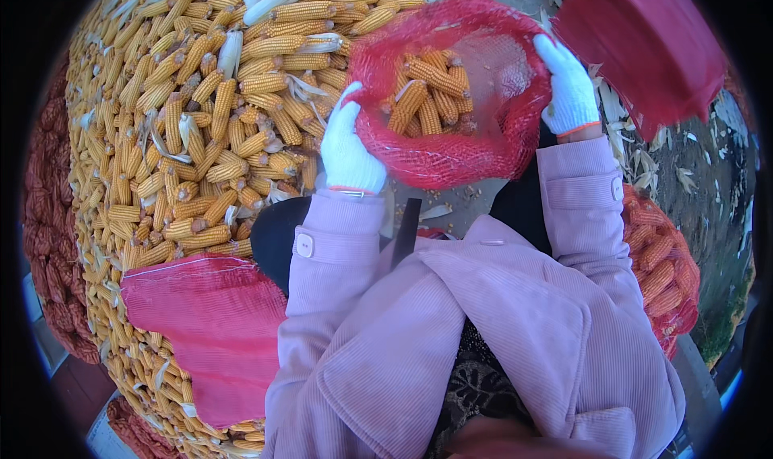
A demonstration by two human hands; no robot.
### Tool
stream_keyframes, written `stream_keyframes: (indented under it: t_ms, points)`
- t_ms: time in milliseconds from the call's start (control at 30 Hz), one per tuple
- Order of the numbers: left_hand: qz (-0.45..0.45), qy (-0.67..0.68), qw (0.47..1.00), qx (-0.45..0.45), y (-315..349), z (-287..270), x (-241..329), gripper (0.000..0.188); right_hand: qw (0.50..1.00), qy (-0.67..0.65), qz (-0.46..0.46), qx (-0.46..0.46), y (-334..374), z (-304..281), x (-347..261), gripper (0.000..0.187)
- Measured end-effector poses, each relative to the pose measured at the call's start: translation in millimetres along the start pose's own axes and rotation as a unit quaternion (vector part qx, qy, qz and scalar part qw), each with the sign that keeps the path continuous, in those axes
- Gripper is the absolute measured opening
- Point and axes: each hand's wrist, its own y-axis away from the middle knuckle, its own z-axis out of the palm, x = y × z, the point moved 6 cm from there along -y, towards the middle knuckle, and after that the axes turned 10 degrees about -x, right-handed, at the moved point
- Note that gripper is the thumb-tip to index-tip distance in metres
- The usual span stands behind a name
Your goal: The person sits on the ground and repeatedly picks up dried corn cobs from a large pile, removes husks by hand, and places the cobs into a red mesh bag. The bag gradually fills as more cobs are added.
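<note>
A red mesh sack [451,163] stands in front of me with its mouth spread wide. Inside it lie several yellow corn cobs [435,97]. My left hand [352,146], in a white knitted glove, grips the sack's left rim, thumb and fingers closed on the mesh. On the opposite side my right hand [566,84], gloved the same way, holds the right rim. The fingertips of both hands are partly hidden by the mesh. Close by my left hand rises a big heap of husked corn cobs [225,113].
A flat red mesh sack [213,330] lies on the heap at my left. Another red sack [644,44] is at the far right, partly blurred. A filled sack of cobs [660,266] sits by my right arm. Stacked full sacks [52,217] line the left edge. Dry husks [636,137] litter the ground.
</note>
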Motion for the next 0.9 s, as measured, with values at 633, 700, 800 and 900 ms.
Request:
stream_keyframes:
  t_ms: [633, 700, 800, 900]
  points:
    - [-0.140, -0.012, 0.982, 0.128, 10.2, -185.0, -76.1, 0.065, 0.977, -0.040, 0.178, 0.107, -19.3, -11.8, 29.6, 0.023]
    - [-0.087, -0.089, 0.943, 0.307, 14.9, -235.1, -56.6, 0.056, 0.978, -0.059, 0.171, 0.103, -22.4, -20.6, 31.1, 0.024]
    - [-0.149, -0.353, 0.822, 0.421, 22.1, -296.7, -35.7, 0.047, 0.978, -0.087, 0.172, 0.082, -27.7, -33.1, 29.0, 0.025]
    - [-0.247, -0.638, 0.667, 0.295, 9.9, -323.5, -47.1, 0.044, 0.981, -0.072, 0.148, 0.103, -27.5, -52.6, 11.5, 0.027]
